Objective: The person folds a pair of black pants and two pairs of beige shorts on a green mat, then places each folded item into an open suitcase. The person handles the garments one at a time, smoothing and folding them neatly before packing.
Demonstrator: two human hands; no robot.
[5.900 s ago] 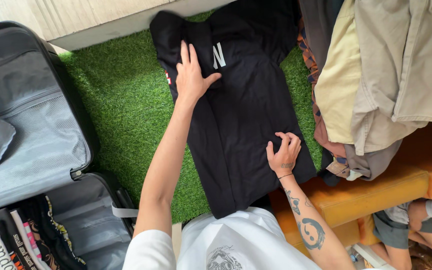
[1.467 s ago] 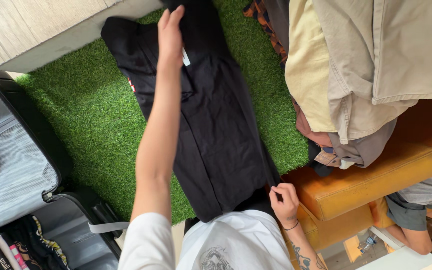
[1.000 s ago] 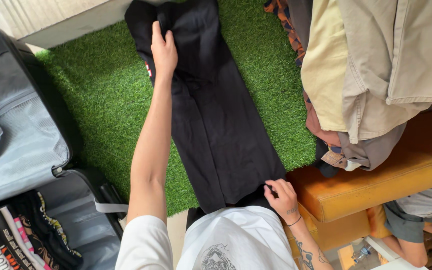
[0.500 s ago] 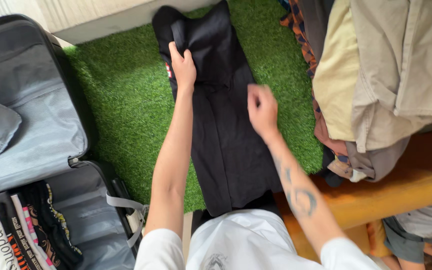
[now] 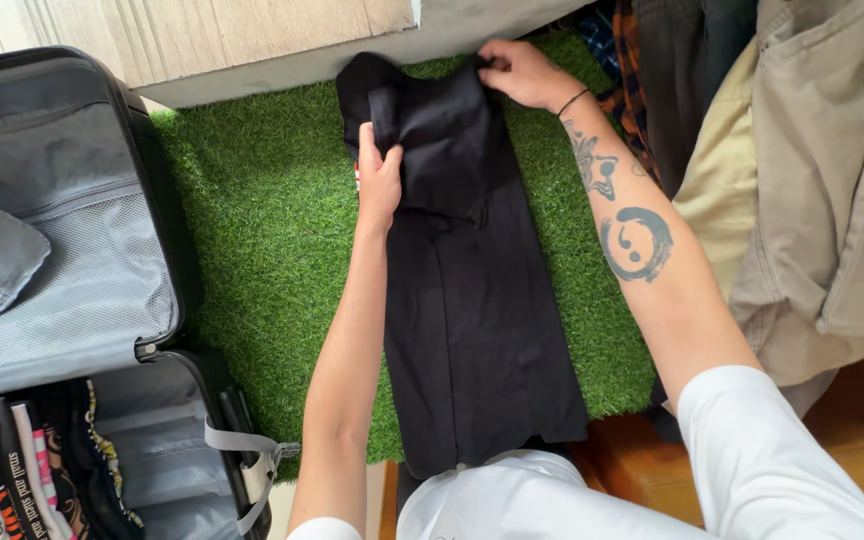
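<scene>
Black cloth is what both hands are busy with: a black T-shirt [image 5: 472,290] lies flat on the green fake grass mat [image 5: 262,240], folded into one long, narrow strip that runs from the person's lap up to the wall edge. A moment ago the right hand [image 5: 517,72] was down at the near end of the shirt, by the white shirt the person wears; now it has jumped all the way up to the far end and its grip is pinched shut on the top corner of the cloth. The left hand [image 5: 379,180] has stayed near the top on the other side, fingers closed on a folded bit there, maybe the sleeve. So both hands now hold the far end, and I would guess the long sides are done and the top is the part being worked on. The shirt looks smooth and neat in the lower half, with a straight fold line down it, and a bit lumpy and bunched up where the hands are. To the left sits an open grey suitcase [image 5: 62,260] with folded clothes [image 5: 22,490] already in it. On the right is a pile of tan and beige clothes [image 5: 802,180], not folded.
</scene>
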